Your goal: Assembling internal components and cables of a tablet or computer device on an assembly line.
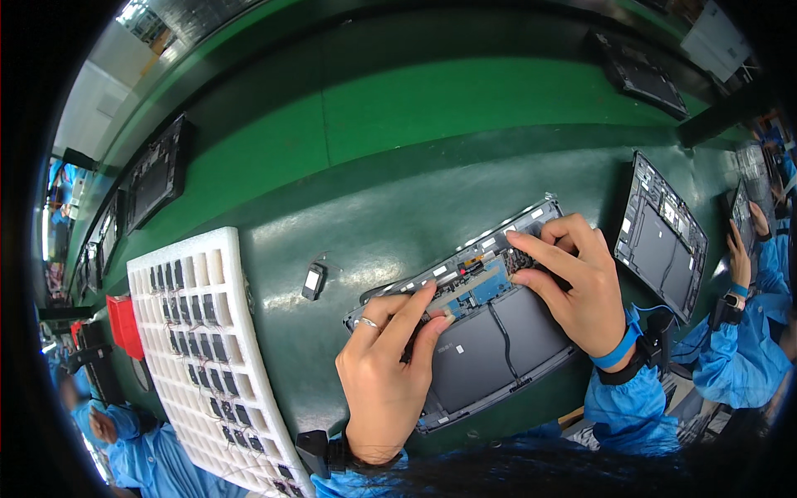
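A laptop base (pixel 498 357) lies tilted on the green bench in front of me, its inside exposed. Across its far part sits a blue circuit board (pixel 490 286) with a black cable running from it over the dark grey panel. My left hand (pixel 386 357), with a ring on one finger, pinches the board's left end between thumb and fingers. At the other end, the thumb and index finger of my right hand (pixel 585 290) close on the board beside dark components. The fingers partly cover both ends, so whether the board is fully seated cannot be seen.
A small black part (pixel 313 282) with thin wires lies left of the laptop. Beside it, a white foam tray (pixel 224 249) holds several black parts. Another opened laptop base (pixel 664 241) leans at right. More bases (pixel 158 174) lie on the green surface beyond. Co-workers in blue (pixel 739 357) sit on both sides.
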`<act>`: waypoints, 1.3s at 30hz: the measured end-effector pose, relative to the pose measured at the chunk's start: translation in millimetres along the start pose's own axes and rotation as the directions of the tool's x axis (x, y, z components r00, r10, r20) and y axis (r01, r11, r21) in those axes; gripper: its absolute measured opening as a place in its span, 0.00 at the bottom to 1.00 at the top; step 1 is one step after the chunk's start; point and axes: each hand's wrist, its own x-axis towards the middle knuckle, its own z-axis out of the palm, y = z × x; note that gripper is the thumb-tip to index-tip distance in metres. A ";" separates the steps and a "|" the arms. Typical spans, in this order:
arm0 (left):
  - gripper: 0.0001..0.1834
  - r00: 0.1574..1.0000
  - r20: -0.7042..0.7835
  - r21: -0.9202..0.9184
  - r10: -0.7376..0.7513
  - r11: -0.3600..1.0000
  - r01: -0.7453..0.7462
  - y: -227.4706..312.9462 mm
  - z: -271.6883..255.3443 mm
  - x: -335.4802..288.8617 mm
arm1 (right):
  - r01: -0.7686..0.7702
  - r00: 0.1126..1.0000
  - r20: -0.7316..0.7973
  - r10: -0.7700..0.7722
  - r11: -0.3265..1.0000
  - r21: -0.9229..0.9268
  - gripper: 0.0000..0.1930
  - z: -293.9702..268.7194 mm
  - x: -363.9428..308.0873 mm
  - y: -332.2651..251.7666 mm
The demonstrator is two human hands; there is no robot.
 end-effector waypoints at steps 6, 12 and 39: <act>0.20 1.000 -0.018 0.103 -0.023 0.994 0.025 11.2 6.3 -0.5 | -0.030 0.999 0.043 0.030 0.999 0.012 0.23 -4.8 1.6 -0.8; 0.26 0.988 0.145 0.306 0.046 0.948 -0.088 12.6 4.4 -14.2 | -0.016 0.998 0.056 0.016 1.000 -0.014 0.20 1.7 -6.3 -5.5; 0.32 0.962 0.242 0.541 0.122 0.806 -0.239 18.2 37.9 -32.6 | 0.081 0.976 0.214 -0.039 0.978 -0.190 0.14 -13.5 5.6 14.5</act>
